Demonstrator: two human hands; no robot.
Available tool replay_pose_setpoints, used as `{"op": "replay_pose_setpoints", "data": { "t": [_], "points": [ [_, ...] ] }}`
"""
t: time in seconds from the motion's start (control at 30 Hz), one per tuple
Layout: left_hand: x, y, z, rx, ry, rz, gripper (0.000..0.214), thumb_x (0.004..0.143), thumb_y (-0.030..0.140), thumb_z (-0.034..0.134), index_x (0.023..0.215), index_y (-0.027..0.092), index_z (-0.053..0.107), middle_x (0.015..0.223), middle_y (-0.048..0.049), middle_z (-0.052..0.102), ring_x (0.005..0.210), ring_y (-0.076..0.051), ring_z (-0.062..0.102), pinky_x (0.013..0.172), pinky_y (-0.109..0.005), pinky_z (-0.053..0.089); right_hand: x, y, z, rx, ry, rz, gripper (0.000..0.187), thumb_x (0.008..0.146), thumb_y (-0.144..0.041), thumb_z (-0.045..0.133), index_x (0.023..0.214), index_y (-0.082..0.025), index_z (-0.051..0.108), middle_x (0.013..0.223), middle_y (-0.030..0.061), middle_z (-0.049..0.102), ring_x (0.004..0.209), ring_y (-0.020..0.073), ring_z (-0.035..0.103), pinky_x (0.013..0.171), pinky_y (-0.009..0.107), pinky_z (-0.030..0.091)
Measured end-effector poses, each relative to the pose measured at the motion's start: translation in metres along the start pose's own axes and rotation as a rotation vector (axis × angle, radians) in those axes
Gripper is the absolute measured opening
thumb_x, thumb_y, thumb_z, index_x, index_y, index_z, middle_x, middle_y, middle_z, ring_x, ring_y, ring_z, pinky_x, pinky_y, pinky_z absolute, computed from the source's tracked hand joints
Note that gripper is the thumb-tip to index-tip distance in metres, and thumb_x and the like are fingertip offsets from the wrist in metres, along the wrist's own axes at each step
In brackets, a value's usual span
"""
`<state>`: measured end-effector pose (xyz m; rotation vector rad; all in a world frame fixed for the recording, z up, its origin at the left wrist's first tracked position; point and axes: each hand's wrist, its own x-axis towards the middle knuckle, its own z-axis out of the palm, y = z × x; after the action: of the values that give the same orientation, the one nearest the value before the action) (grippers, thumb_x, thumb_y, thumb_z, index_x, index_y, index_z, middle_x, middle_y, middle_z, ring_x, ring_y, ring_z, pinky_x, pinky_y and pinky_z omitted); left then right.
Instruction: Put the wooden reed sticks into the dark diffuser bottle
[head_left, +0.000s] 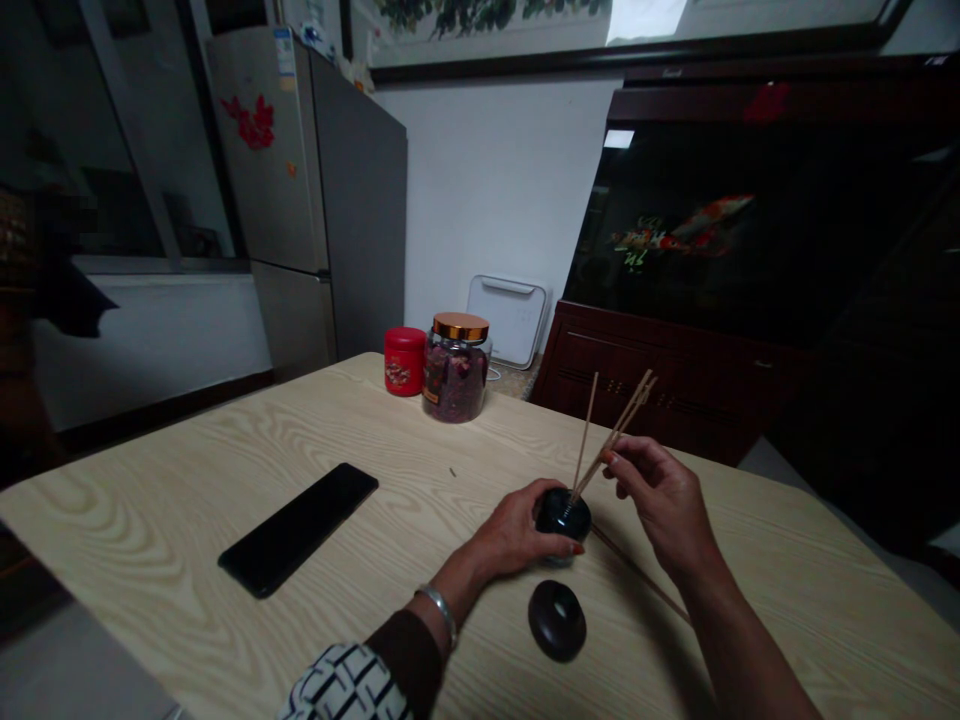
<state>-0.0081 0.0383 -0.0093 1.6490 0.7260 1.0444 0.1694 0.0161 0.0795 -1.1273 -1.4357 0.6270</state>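
Note:
My left hand [517, 535] wraps around a small dark round bottle [564, 515] standing on the light wooden table [187, 520]. Several thin wooden sticks [613, 432] stand in the bottle's mouth and lean to the upper right. My right hand [664, 500] pinches the sticks near their middle. A dark round lid [556, 620] lies on the table just in front of the bottle. Another thin stick [637, 575] lies flat on the table under my right forearm.
A black phone [298, 528] lies flat at the table's left. A red tin [404, 361] and a glass jar with a copper lid [456, 368] stand at the far edge. A grey fridge [315, 200] and a dark fish tank [750, 230] stand behind.

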Motion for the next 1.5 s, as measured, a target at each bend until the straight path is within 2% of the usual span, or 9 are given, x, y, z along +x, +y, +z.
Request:
{"op": "replay_pose_setpoints", "data": {
  "t": [0.4,0.6,0.67,0.77,0.87,0.93,1.07,1.23,1.5],
  "points": [
    [0.000,-0.002,0.000,0.030,0.008,-0.006,0.073,0.061,0.035,0.086,0.126,0.018,0.058,0.108,-0.0059,0.067,0.098,-0.021,0.061,0.090,-0.034,0.047,0.001,0.013,0.002,-0.192,-0.186,0.012,0.022,0.084,-0.041,0.063,0.086,-0.019,0.063,0.079,0.0018,0.064,0.068,0.0158,0.059,0.058,0.027,0.045],
    [0.000,-0.001,0.000,0.039,0.010,-0.009,0.071,0.060,0.036,0.087,0.123,0.019,0.060,0.107,-0.0059,0.067,0.097,-0.022,0.061,0.088,-0.032,0.047,0.007,0.011,-0.025,-0.267,-0.334,0.085,0.030,0.085,-0.049,0.059,0.089,-0.019,0.063,0.072,0.0004,0.062,0.065,0.0160,0.057,0.055,0.026,0.042],
    [0.000,-0.002,0.000,0.031,0.012,-0.021,0.071,0.060,0.036,0.087,0.123,0.019,0.060,0.107,-0.0063,0.067,0.096,-0.022,0.061,0.086,-0.031,0.047,0.009,0.015,-0.040,-0.381,-0.417,0.089,0.027,0.085,-0.046,0.058,0.085,-0.020,0.063,0.072,0.0005,0.062,0.065,0.0163,0.057,0.058,0.027,0.042],
    [0.000,-0.003,0.001,0.027,0.010,-0.018,0.072,0.060,0.036,0.087,0.123,0.019,0.059,0.108,-0.0064,0.067,0.096,-0.022,0.061,0.085,-0.031,0.047,0.010,0.032,-0.058,-0.703,-0.522,0.129,0.011,0.079,-0.031,0.061,0.077,-0.020,0.065,0.075,0.0023,0.066,0.070,0.0176,0.059,0.064,0.028,0.041],
    [0.000,-0.004,0.001,0.028,0.015,-0.023,0.073,0.060,0.035,0.087,0.124,0.020,0.059,0.107,-0.0060,0.067,0.096,-0.021,0.061,0.086,-0.031,0.047,0.007,0.054,-0.063,-0.992,-0.602,0.244,0.006,0.071,-0.022,0.064,0.076,-0.022,0.067,0.082,0.0043,0.069,0.075,0.0195,0.061,0.064,0.028,0.038],
    [0.000,-0.005,0.001,0.032,0.019,-0.029,0.073,0.059,0.036,0.088,0.124,0.019,0.059,0.107,-0.0060,0.067,0.097,-0.022,0.061,0.087,-0.031,0.047,0.004,0.067,-0.061,-1.073,-0.651,0.293,0.009,0.068,-0.020,0.065,0.077,-0.022,0.068,0.085,0.0055,0.070,0.077,0.0207,0.061,0.063,0.028,0.036],
    [0.000,-0.005,0.001,0.030,0.015,-0.025,0.072,0.059,0.035,0.087,0.123,0.019,0.060,0.108,-0.0062,0.067,0.099,-0.022,0.061,0.088,-0.032,0.047,0.000,0.076,-0.055,-1.081,-0.688,0.304,0.009,0.068,-0.017,0.063,0.075,-0.021,0.068,0.087,0.0059,0.069,0.079,0.0201,0.061,0.063,0.027,0.034],
    [0.000,-0.004,0.001,0.007,0.006,-0.025,0.072,0.060,0.034,0.087,0.124,0.019,0.059,0.107,-0.0062,0.067,0.098,-0.022,0.061,0.087,-0.031,0.047,-0.001,0.073,-0.051,-1.062,-0.700,0.296,0.009,0.071,-0.014,0.061,0.074,-0.020,0.066,0.085,0.0056,0.068,0.076,0.0181,0.060,0.062,0.026,0.034],
    [0.000,-0.002,0.001,0.014,0.009,-0.040,0.075,0.058,0.033,0.088,0.125,0.018,0.058,0.106,-0.0048,0.067,0.095,-0.020,0.061,0.086,-0.030,0.047,-0.002,0.071,-0.047,-1.059,-0.686,0.305,0.016,0.065,-0.009,0.061,0.074,-0.020,0.068,0.082,0.0047,0.070,0.073,0.0171,0.060,0.061,0.026,0.035]
  ]
}}
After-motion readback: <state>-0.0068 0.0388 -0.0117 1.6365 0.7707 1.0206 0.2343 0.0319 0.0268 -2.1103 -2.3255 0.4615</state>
